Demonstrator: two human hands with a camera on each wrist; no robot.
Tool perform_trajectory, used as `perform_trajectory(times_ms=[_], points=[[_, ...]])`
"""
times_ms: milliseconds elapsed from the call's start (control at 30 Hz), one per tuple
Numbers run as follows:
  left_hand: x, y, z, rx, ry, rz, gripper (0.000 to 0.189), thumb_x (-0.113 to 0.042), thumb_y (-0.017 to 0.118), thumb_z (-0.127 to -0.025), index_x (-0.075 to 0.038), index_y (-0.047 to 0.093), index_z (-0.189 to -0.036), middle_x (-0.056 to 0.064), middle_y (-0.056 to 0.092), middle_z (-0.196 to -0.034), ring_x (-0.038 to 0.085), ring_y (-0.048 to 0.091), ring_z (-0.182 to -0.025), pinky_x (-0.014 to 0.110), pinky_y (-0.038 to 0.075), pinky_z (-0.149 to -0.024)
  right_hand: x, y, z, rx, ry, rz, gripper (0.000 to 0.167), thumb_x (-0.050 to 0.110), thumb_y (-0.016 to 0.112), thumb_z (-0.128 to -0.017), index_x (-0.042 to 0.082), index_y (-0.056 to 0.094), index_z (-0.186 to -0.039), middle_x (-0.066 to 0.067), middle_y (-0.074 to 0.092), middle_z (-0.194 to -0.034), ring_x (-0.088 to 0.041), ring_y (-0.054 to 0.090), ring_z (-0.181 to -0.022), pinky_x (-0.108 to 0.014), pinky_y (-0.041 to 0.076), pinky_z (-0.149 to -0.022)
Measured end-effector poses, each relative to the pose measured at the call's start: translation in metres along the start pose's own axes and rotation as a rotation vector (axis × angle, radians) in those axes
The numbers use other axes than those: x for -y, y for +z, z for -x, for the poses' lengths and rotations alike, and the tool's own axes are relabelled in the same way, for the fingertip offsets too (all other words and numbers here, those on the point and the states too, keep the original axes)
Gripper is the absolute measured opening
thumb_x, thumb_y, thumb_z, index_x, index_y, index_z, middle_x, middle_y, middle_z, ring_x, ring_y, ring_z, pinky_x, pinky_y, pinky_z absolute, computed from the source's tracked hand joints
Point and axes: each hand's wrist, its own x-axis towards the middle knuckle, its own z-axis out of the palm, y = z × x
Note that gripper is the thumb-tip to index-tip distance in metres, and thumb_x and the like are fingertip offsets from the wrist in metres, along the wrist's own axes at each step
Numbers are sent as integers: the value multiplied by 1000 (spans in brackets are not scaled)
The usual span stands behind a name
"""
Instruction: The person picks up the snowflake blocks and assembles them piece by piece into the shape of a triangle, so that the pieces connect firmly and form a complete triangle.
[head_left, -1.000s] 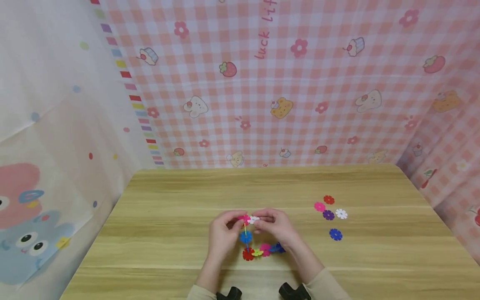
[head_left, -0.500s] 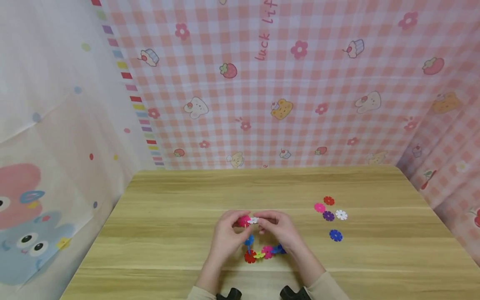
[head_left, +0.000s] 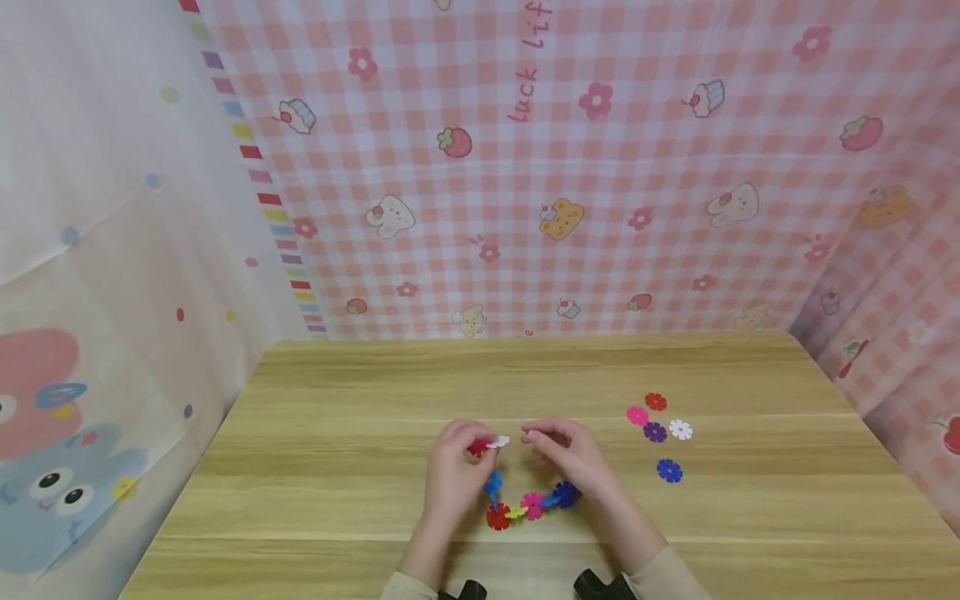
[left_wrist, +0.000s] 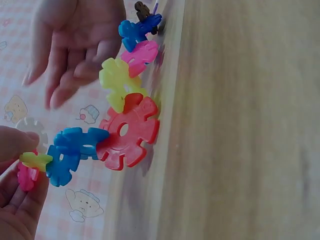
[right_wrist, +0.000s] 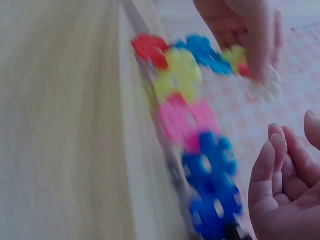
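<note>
A chain of interlocking plastic snowflake discs runs between my hands, in a bent line on and above the table. My left hand point(head_left: 452, 471) pinches its far end by a pink disc point(left_wrist: 27, 176), beside a yellow one point(left_wrist: 36, 160); a white disc point(head_left: 500, 442) sticks out past the fingertips. From there follow blue discs point(left_wrist: 63, 157), a red disc point(head_left: 498, 517), a yellow one point(left_wrist: 117, 82), a pink one point(head_left: 532, 505) and more blue point(head_left: 567, 494). My right hand point(head_left: 577, 462) is apart from the white disc, fingers loosely bent and holding nothing. A dark brown piece point(left_wrist: 142, 10) shows beyond the blue.
Loose discs lie right of my hands: red point(head_left: 656, 402), pink point(head_left: 637, 416), purple point(head_left: 655, 432), white point(head_left: 680, 429) and blue point(head_left: 670, 471). The wooden table point(head_left: 337, 467) meets a pink checked cloth point(head_left: 510, 275) at the back. Black wrist gear point(head_left: 600, 586) sits at both sleeves.
My right hand has let go of the white disc and drawn away to the right. My left hand keeps hold of the chain, and more of the dark blue end shows.
</note>
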Motion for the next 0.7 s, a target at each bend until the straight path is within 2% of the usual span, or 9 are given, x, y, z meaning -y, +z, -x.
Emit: perform_trajectory(times_ms=[200,433,533,700], points=[[2,-4,0,1,-74,-1,15,2,80,-78,-10,75,-84,-2,67,-91,15,61,-80,28,54,-69,-1,-39,12,-51,58,92,32,19,61,-100,-5,64,-121,-16,68,-114,-31,63,-102,-28,53,-84],[2,-6,0,-9,-85,0,15,3,80,-78,-11,75,-83,-2,66,-90,15,61,-79,28,54,-69,-10,-91,26,-172,62,208,33,16,67,-96,-7,65,-119,-21,63,-120,-8,59,-99,-20,50,-81],[1,-6,0,-7,-89,-3,15,1,81,-78,-11,75,-83,-3,66,-90,13,61,-79,28,54,-69,-15,-114,29,-178,58,269,32,14,68,-95,-8,64,-118,-23,62,-122,-4,58,-96,-19,50,-79],[0,-6,0,-3,-92,-6,13,-1,81,-79,-12,75,-83,-4,66,-90,12,61,-79,27,54,-70,-25,-148,33,-145,62,385,32,12,70,-92,-9,64,-117,-20,67,-110,-10,60,-91,-20,50,-77]])
